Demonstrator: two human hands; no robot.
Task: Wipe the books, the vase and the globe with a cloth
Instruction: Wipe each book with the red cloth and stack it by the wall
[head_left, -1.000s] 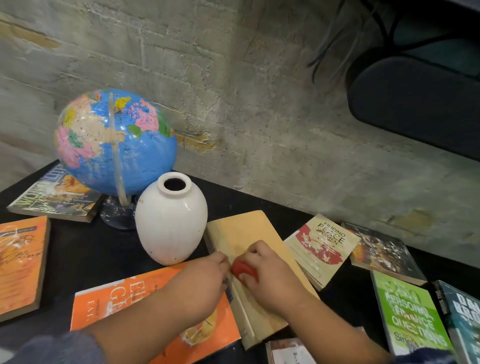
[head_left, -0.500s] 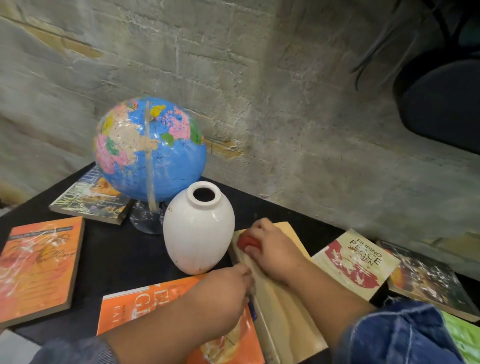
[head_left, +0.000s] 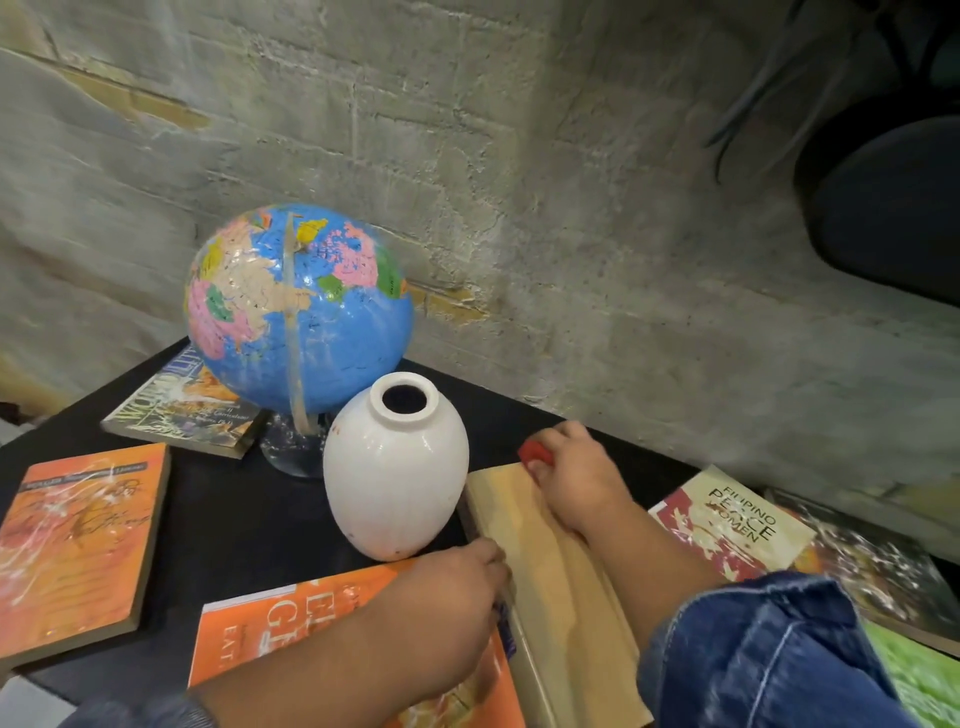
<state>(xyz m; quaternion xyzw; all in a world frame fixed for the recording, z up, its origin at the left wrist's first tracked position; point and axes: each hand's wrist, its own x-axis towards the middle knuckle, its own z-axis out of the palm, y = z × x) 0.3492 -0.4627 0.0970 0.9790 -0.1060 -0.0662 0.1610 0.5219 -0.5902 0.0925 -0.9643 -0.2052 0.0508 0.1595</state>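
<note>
right hand (head_left: 569, 470) fingers clamp red cloth (head_left: 535, 454) at tan book's (head_left: 558, 582) end; left hand (head_left: 449, 590) fingers curl on its edge.

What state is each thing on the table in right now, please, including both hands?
Globe: upright on its stand, untouched.
Vase: upright, untouched.
Tan book: closed, lying flat.
Cloth: bunched, at the tan book's far edge.
Right hand: grips the cloth.
Left hand: holds the tan book's left edge.
Far-left orange book: closed, flat, untouched.
</note>
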